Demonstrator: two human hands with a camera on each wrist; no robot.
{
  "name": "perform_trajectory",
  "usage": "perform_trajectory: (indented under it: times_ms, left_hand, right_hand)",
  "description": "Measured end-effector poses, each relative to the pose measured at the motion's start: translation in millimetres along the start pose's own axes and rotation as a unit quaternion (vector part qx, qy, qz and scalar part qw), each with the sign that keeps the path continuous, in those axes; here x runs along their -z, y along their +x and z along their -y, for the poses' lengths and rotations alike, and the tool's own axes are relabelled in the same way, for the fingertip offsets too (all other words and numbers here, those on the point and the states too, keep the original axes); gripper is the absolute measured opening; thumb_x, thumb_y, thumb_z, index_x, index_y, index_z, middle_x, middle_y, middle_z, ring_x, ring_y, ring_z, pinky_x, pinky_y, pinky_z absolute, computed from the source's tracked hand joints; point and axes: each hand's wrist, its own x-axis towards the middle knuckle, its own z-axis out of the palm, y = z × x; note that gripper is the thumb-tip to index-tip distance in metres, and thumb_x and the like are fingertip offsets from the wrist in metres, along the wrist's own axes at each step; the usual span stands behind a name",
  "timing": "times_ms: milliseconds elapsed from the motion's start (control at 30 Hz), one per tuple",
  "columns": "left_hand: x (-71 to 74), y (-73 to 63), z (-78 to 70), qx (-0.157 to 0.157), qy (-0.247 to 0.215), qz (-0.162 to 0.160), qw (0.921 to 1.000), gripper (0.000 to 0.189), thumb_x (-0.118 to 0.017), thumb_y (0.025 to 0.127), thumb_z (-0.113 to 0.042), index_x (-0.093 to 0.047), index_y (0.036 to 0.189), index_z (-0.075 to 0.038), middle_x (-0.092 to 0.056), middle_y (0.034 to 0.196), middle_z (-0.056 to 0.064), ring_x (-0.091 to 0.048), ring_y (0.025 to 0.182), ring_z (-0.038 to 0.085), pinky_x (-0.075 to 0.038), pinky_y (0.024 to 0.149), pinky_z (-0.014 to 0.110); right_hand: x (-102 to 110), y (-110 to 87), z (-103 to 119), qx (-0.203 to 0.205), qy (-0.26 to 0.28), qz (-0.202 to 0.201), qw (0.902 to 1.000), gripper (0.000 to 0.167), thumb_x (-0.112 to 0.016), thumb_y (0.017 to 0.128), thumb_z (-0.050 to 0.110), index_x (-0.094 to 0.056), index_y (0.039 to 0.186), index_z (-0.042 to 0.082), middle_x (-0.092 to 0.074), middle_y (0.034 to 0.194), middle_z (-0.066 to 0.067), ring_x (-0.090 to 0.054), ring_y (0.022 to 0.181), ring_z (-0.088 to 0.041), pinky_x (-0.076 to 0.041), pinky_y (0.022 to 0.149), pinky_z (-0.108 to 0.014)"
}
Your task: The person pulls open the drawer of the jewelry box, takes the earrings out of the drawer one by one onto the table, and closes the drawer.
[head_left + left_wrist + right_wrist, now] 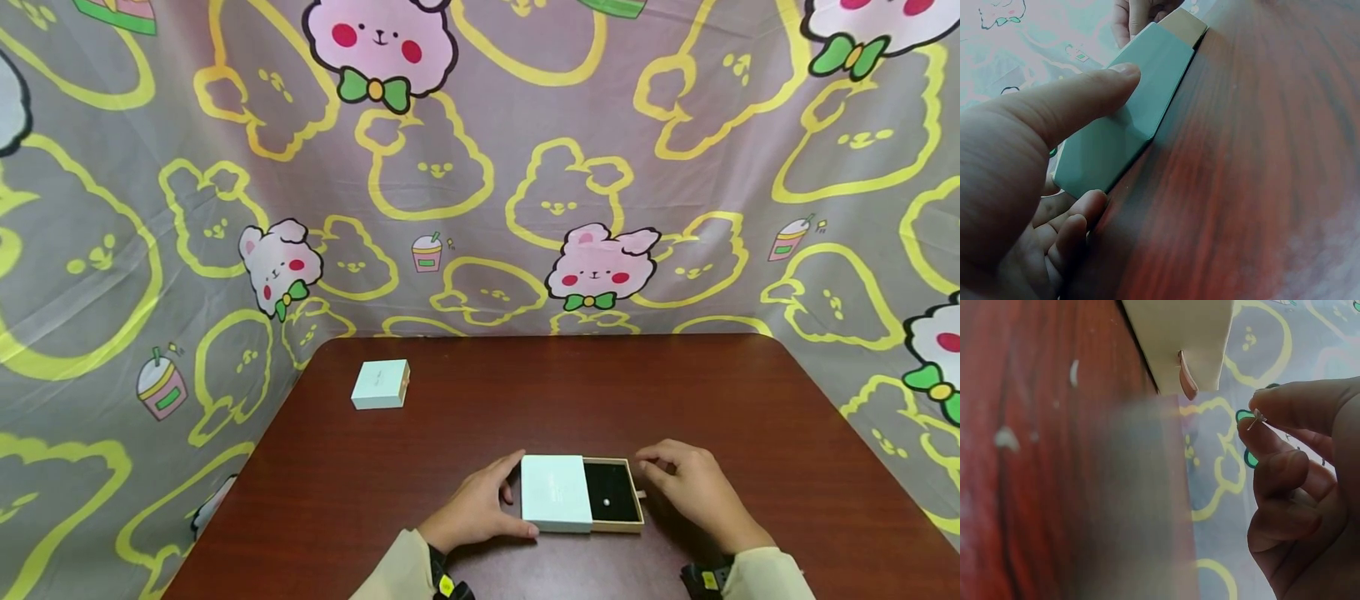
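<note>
A pale mint jewelry box (555,492) lies on the table with its drawer (617,527) slid partly out to the right. In the drawer is a black pad (611,482) with one small pearl stud (606,502) on it. My left hand (480,504) grips the sleeve's left end, thumb (1100,90) along the front side and fingertips around the far corner. Just right of the drawer's ribbon tab (1187,378), my right hand (693,487) pinches a tiny stud earring (1258,416) between thumb and forefinger; its thin post sticks out.
A second mint box (381,385), shut, sits at the table's back left. The dark red wooden table (540,392) ends against a patterned cloth (480,167) at the back and sides.
</note>
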Motion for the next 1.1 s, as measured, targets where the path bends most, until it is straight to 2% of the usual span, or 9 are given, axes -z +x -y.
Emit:
perform_trajectory:
  times_ms: [400, 733, 1100]
  left_hand:
    - [0.3, 0.3, 1.0, 0.002, -0.012, 0.006, 0.9999, 0.11, -0.08, 0.067, -0.062, -0.03, 0.154, -0.019, -0.054, 0.084, -0.01, -0.049, 0.074, 0.004, -0.04, 0.076, 0.03]
    - [1.0, -0.5, 1.0, -0.001, -0.014, 0.006, 0.9999, 0.11, -0.081, 0.068, -0.061, -0.029, 0.154, -0.018, -0.054, 0.085, -0.01, -0.05, 0.074, 0.004, -0.04, 0.075, 0.029]
    - [-1.0, 1.6, 2.0, 0.008, -0.014, 0.009, 0.9998, 0.11, -0.082, 0.067, -0.061, -0.029, 0.155, -0.02, -0.054, 0.084, -0.011, -0.049, 0.073, 0.005, -0.041, 0.071, 0.029]
  right_hand:
    - [3.6, 1.1, -2.9, -0.027, 0.001, 0.021, 0.9994, 0.014, -0.074, 0.085, 0.008, -0.076, 0.092, 0.02, -0.066, 0.089, 0.013, -0.061, 0.082, -0.011, -0.049, 0.069, -0.038]
    - [0.0, 0.2, -11.4, -0.026, -0.003, 0.008, 0.9996, 0.012, -0.075, 0.083, 0.007, -0.076, 0.091, 0.017, -0.067, 0.089, 0.011, -0.061, 0.079, -0.01, -0.049, 0.068, -0.037]
    - [0.7, 0.1, -12.7, -0.042, -0.004, 0.021, 0.9989, 0.01, -0.075, 0.084, 0.008, -0.076, 0.091, 0.015, -0.069, 0.091, 0.005, -0.063, 0.083, -0.016, -0.049, 0.07, -0.041]
